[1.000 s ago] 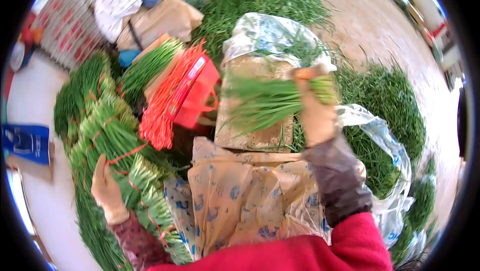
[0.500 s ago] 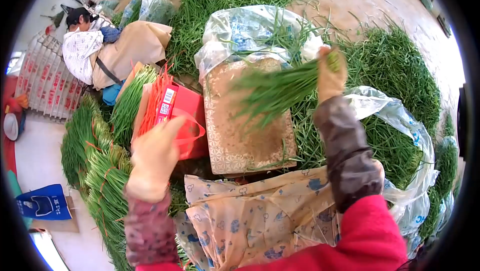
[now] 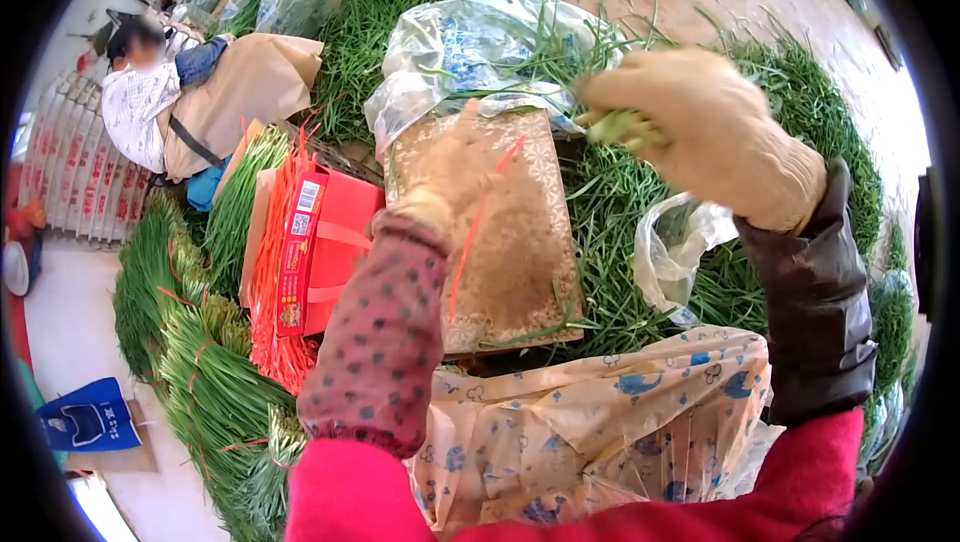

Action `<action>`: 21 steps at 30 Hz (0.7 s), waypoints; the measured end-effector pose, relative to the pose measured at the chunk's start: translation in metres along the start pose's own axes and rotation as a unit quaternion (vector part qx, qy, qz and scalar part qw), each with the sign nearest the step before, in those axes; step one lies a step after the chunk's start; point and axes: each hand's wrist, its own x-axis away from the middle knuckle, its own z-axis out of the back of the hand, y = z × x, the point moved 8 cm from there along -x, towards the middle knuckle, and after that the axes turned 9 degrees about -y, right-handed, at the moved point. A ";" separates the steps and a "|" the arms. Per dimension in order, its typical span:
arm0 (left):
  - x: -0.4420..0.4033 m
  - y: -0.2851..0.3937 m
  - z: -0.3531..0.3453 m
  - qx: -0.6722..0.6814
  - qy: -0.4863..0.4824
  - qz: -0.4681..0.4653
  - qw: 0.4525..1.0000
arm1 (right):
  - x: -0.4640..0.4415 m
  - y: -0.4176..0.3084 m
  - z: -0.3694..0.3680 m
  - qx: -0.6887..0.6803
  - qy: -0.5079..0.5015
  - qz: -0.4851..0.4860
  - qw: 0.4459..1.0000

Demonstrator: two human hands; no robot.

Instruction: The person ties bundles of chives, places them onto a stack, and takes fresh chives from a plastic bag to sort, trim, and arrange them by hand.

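Tan-gloved L hand (image 3: 438, 180) over far-L part of flat brown patterned board (image 3: 520, 267), thin red plastic strip (image 3: 513, 153) by its fingers; blurred, can't tell if pinched. Tan-gloved R hand (image 3: 705, 127) w/ fingers curled round pale-green stalk bunch (image 3: 622, 130), nr board's far-R corner.

Tan on the left hand (image 3: 445, 177) and on the right hand (image 3: 705, 132); pale green on the stalk ends (image 3: 625, 130) in the latter. Dusty pink with dark spots on the left sleeve (image 3: 375, 337), plain dark brown on the right sleeve (image 3: 812, 307), pinkish red on the jacket (image 3: 350, 492). Brown on the table (image 3: 520, 272), with a whitish flower pattern along the edges; orange-red on the string (image 3: 512, 154) there. Bright red on the box (image 3: 350, 212). Tan with blue prints on the plastic sheet (image 3: 600, 422). Green on the bundles (image 3: 200, 362).
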 end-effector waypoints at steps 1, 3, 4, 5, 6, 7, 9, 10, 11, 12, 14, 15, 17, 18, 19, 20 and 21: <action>0.012 0.005 -0.003 -0.002 -0.004 0.002 1.000 | -0.009 -0.013 -0.009 -0.049 -0.042 0.001 0.998; 0.057 0.083 0.008 0.067 0.012 -0.287 0.956 | -0.032 -0.035 -0.031 -0.161 -0.139 -0.008 0.977; 0.080 0.102 0.007 0.083 0.022 -0.355 0.931 | -0.044 -0.048 -0.044 -0.225 -0.144 0.015 0.964; 0.105 0.121 0.006 0.097 0.029 -0.421 0.901 | -0.057 -0.060 -0.056 -0.284 -0.147 0.039 0.947; 0.111 0.117 -0.002 0.318 -0.016 -0.353 0.880 | -0.068 -0.073 -0.062 -0.280 -0.147 0.047 0.948; 0.107 0.104 -0.016 0.422 -0.042 -0.312 0.850 | -0.075 -0.082 -0.064 -0.335 -0.114 0.038 0.935; 0.096 0.051 -0.045 0.304 0.070 -0.251 0.917 | -0.079 -0.090 -0.068 -0.386 -0.081 0.029 0.918; 0.099 0.056 -0.040 0.183 0.132 -0.236 0.945 | -0.079 -0.089 -0.065 -0.389 -0.041 0.022 0.920; 0.102 0.061 -0.036 0.061 0.195 -0.208 0.956 | -0.080 -0.090 -0.065 -0.393 -0.001 0.016 0.920; 0.100 0.040 -0.043 0.436 0.156 -0.152 0.873 | -0.077 -0.080 -0.073 -0.380 0.017 -0.011 0.925; 0.098 0.025 -0.053 0.681 0.098 -0.101 0.719 | -0.068 -0.066 -0.093 -0.388 0.005 -0.041 0.921; 0.098 0.014 -0.057 0.679 0.106 -0.102 0.719 | -0.059 -0.068 -0.100 -0.348 0.005 -0.040 0.937; 0.089 0.014 -0.069 0.745 0.122 -0.164 0.635 | -0.053 -0.082 -0.118 -0.284 -0.121 -0.091 0.947; 0.080 0.016 -0.079 0.795 0.114 -0.213 0.557 | -0.054 -0.088 -0.122 -0.253 -0.123 -0.133 0.950; 0.072 0.018 -0.091 0.834 0.100 -0.258 0.477 | -0.055 -0.090 -0.128 -0.223 -0.126 -0.176 0.951; 0.069 0.030 -0.096 0.857 0.026 -0.293 0.424 | -0.062 -0.091 -0.129 -0.215 -0.027 -0.149 0.965; 0.070 0.039 -0.100 0.870 -0.047 -0.325 0.369 | -0.064 -0.081 -0.139 -0.213 -0.030 -0.150 0.965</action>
